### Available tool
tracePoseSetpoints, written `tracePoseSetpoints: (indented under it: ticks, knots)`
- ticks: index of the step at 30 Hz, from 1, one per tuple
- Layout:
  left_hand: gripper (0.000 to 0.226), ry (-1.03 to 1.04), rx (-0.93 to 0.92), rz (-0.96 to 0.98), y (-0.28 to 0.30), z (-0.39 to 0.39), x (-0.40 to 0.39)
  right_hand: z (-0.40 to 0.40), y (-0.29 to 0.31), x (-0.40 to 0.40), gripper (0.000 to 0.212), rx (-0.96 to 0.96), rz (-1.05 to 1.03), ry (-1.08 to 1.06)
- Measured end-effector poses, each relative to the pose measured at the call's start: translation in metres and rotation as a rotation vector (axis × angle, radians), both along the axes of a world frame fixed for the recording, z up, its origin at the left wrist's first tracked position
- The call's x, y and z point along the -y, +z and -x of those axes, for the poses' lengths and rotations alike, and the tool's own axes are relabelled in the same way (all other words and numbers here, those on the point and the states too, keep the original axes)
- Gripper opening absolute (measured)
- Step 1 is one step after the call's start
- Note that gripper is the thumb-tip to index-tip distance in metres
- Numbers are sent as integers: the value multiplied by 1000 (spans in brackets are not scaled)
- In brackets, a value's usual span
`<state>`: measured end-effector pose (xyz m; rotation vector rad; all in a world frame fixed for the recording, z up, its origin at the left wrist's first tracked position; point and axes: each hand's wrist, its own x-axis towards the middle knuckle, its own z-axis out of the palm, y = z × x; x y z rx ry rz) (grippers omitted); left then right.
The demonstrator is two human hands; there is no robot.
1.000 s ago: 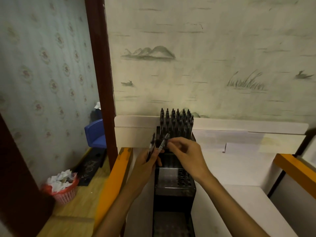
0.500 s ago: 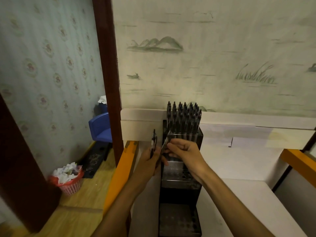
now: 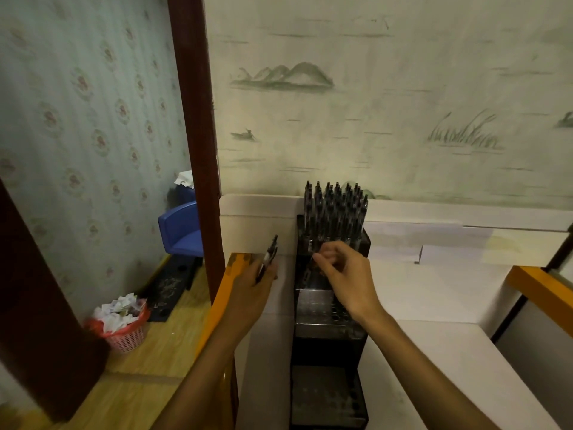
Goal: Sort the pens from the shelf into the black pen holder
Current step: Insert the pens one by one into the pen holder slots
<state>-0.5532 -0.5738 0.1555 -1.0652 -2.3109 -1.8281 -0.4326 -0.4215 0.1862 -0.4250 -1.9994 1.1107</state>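
A black tiered pen holder stands on the white shelf, its top tier packed with several upright black pens. My left hand is left of the holder and grips a couple of black pens that point up past its fingers. My right hand is over the holder's middle tier, fingers curled, pinching one pen that slants down toward the holes. The lower tiers show rows of holes with no pens in them.
A dark wooden post rises left of the shelf, with an orange rail beneath it. Down on the wooden floor sit a pink waste basket full of paper and a blue chair. Another orange rail lies at the right.
My hands have separated: the left, with its pens, moved left away from the holder. The right took one pen and carries it down over the middle tier.
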Motion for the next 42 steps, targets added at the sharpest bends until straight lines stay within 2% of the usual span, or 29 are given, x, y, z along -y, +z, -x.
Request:
tracePoseSetpoints:
  ticks: [5, 10, 18, 21, 27, 31, 33, 35, 38, 42]
  knots:
    - [36, -69, 115, -37, -8, 6, 1, 6, -12, -1, 14, 62, -104, -39]
    - [33, -86, 172, -50, -6, 7, 2, 10, -22, -1, 13, 136, -160, -28]
    - [25, -194, 280, -78, 1, 2, 9, 16, -25, 3, 7, 153, -191, -89]
    - [23, -191, 346, -73, 1, 2, 7, 17, -27, 1, 9, 224, -239, -112]
    - [33, -218, 446, -6, 4, 10, 6, 17, -45, -1, 16, 357, -254, -101]
    - [31, -272, 384, -39, 2, 11, 6, 16, -43, -2, 10, 398, -265, -107]
    - [28, -270, 362, -43, -5, 11, 4, 13, -39, -3, 21, 395, -305, -133]
    - [26, -292, 330, -9, -13, 13, 3, 10, -32, 0, 23, 279, -235, -82]
    - [25, -352, 283, 30, -19, 15, 2, 7, -15, 10, 5, 100, 23, 187]
    - [16, -425, 265, 38, -17, 15, 3, 9, -4, 16, 16, 75, 146, 320]
